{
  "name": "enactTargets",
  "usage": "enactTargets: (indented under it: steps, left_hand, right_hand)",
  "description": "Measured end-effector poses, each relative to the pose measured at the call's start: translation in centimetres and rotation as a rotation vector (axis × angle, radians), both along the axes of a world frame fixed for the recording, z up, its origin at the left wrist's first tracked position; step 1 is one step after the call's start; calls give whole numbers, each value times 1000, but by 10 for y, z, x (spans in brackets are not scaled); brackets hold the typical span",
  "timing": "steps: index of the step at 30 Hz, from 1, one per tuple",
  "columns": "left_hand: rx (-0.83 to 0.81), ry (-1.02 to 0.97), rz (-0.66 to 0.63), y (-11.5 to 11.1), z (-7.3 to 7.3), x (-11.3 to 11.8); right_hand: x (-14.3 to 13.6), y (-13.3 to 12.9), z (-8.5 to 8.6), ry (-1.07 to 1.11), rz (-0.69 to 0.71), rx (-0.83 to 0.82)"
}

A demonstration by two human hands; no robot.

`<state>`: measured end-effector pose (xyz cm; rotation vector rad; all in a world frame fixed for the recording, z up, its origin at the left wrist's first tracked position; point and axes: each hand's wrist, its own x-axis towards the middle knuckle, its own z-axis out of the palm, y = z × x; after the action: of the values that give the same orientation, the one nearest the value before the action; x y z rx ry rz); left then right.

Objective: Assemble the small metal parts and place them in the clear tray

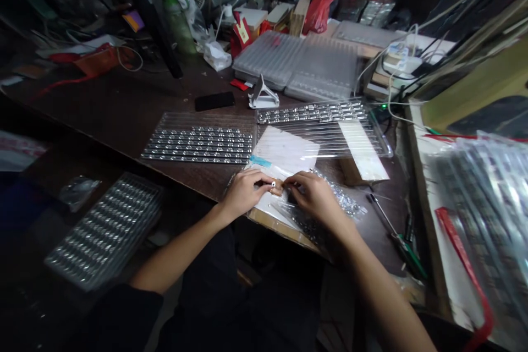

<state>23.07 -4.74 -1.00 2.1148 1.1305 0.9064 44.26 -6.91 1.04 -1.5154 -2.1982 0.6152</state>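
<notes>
From my remote seat, I see the dark worktop (103, 107) carrying a right tray (330, 146) and a left tray (181, 120), both partly filled with shiny metal parts (198, 151). A white sheet (284, 146) lies by them. Below it, a clear bag (348, 203) sits beside the right hand (311, 195); its fingertips are pinched near a brown block (277, 190), though blur keeps me from telling whether they hold anything. The left hand (244, 193) has its grip closed on a small bright piece (273, 183), at the block, between both hands.
</notes>
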Motion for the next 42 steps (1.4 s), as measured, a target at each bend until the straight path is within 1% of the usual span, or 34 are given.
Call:
enactTargets:
  steps: [4,6,8,10,12,17,20,22,26,27,30,33,35,37,40,42]
  left_hand:
    - [21,2,-11,0,-2,-1]
    - [21,-52,25,0,-2,-3]
    - [14,-103,93,-2,-1,-7]
    - [-18,-113,141,-3,0,-13]
    - [-77,-117,143,-5,0,-21]
    - [-246,-211,125,-6,2,-32]
    - [-279,-210,77,-2,8,-30]
    - [-250,-182,53,1,12,-26]
    - [-203,-105,74,7,16,-14]
    - [-188,-86,79,8,16,-11]
    - [-120,-34,51,9,13,-4]
    - [-41,9,20,10,9,-1]
    - [4,22,17,9,6,-1]
    - [45,28,10,9,2,-1]
    - [123,43,-39,9,-1,-3]
    - [173,59,-64,9,-3,-4]
  right_hand:
    - [-9,-1,-5,-140,-61,86]
    - [-14,-1,-6,-179,-58,124]
    - [-19,-1,-6,-145,-10,125]
    - [-23,-1,-6,-79,68,105]
    - [-27,-1,-5,-82,117,106]
    - [-36,-6,-1,-309,150,161]
    - [-35,-6,1,-292,165,135]
    - [-27,-5,2,-219,124,130]
    - [-3,-2,6,-85,-62,159]
    - [2,-1,7,-74,-89,148]
    - [13,-2,11,-110,-67,61]
    - [14,-5,14,-198,-10,-13]
    - [12,-6,15,-243,-4,-43]
    - [10,-6,16,-273,-4,-63]
    - [8,-8,18,-293,2,-57]
    - [7,-8,17,-276,-22,-55]
